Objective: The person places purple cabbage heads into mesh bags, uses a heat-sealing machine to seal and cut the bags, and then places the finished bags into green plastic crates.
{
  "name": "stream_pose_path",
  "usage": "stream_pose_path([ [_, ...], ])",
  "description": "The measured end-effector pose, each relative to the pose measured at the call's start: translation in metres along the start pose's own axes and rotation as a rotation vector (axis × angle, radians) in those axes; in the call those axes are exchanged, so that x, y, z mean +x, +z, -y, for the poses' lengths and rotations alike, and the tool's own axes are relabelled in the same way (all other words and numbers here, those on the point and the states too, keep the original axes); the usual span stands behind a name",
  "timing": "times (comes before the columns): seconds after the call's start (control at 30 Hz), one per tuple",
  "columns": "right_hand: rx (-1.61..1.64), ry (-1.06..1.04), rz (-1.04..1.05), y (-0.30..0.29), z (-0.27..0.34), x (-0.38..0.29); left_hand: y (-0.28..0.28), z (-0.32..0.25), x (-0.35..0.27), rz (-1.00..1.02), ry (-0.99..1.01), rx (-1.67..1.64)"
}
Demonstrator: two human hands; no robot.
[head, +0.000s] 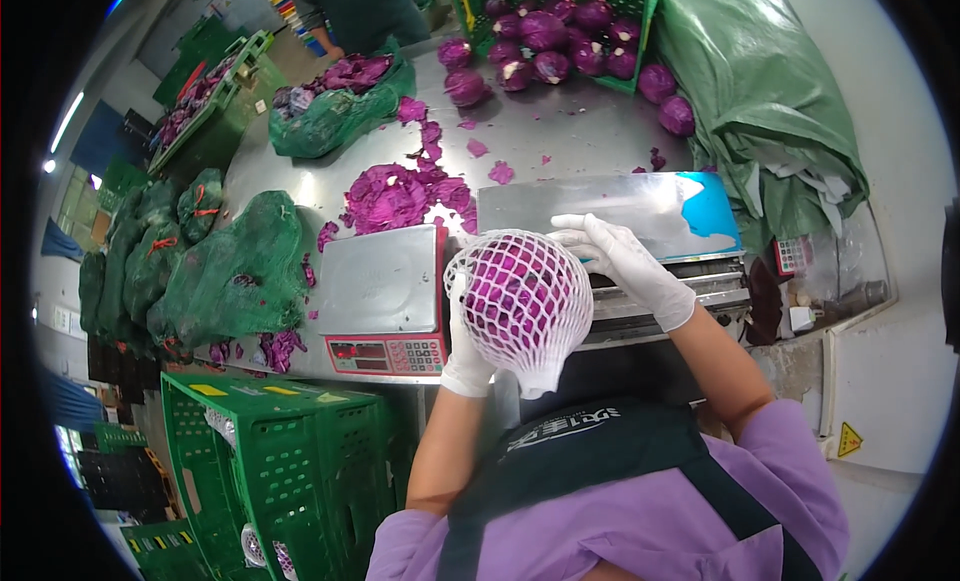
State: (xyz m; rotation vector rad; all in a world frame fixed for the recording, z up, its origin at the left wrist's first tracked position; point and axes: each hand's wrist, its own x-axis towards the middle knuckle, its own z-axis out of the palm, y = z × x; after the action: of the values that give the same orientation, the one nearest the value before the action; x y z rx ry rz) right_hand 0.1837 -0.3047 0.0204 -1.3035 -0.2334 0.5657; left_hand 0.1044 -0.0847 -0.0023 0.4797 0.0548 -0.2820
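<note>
A red cabbage (517,288) in a white foam net sleeve (551,341) is held up in front of me, over the table's front edge. My left hand (469,348), in a white glove, grips it from the left, partly hidden behind it. My right hand (619,262), also gloved, is at the cabbage's upper right side with fingers extended; the fingertips look close to the net, and whether they touch is unclear. The net's gathered end points down toward my apron. Left of the cabbage stands a digital scale (382,281) with nothing on its plate.
Behind my right hand is a metal-topped machine (585,206) with a blue patch. Loose cabbage leaves (386,198) lie on the steel table (322,183). Red cabbages (544,30) spill from a green crate (645,41). Green mesh sacks (232,273) and stacked crates (300,461) stand left. A co-worker (367,15) stands opposite.
</note>
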Motion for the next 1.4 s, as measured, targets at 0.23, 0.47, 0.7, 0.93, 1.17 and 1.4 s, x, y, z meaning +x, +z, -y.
stream_pose_path([
  [0.23,0.17,0.128,0.095,-0.015,-0.012,-0.008,-0.017,0.038,0.006,0.022,0.127,0.651],
  [0.47,0.124,-0.251,-0.057,0.009,0.042,-0.019,-0.053,0.03,-0.011,0.06,-0.128,-0.484],
  [0.7,-1.131,-0.496,0.938,0.099,0.02,-0.083,-0.033,0.031,0.006,0.093,-0.02,-0.298],
  [0.93,-0.857,-0.633,-0.013,0.051,0.05,-0.068,-0.043,0.014,0.003,0.055,0.058,-0.201],
  [1.17,-0.94,-0.697,0.0,0.065,0.046,-0.054,-0.042,0.007,0.01,0.071,0.06,-0.162],
  [1.4,-1.049,-0.835,0.19,0.083,0.023,-0.066,-0.035,0.007,-0.006,0.037,0.072,-0.091],
])
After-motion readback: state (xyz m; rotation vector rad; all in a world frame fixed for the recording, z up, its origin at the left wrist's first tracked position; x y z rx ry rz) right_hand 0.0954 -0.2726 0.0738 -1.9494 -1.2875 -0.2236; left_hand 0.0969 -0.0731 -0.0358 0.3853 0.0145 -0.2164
